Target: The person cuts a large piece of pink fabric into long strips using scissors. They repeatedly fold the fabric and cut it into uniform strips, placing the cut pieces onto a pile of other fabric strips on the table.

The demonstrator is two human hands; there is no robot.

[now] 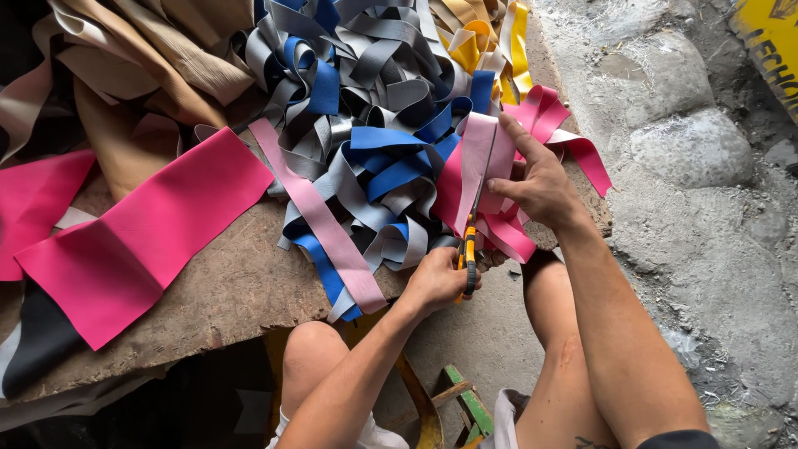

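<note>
The left hand (434,281) is wrapped around the orange handles of a pair of scissors (472,241), whose blades point up and away from the person into a pink strip of material (480,162). The right hand (536,183) grips that strip from the far side, fingers closed on it and the forefinger stretched up along its edge, so the strip stands nearly upright between the two hands with the blades running along its middle. The pale back of the strip faces the camera; more bright pink loops (553,125) spill out just behind and below the right hand. To the left of the scissors hand lies a tangle of blue and grey strips (374,141), with a long pale pink strip (320,220) draped across it toward the table edge. Beyond the right hand sits a bunch of yellow strips (486,37). Well off to the left of both hands a broad pink sheet (141,237) lies flat on the worn wooden tabletop (241,287), with tan sheets (150,58) heaped behind it. The person's bare knees show beneath the hands.
</note>
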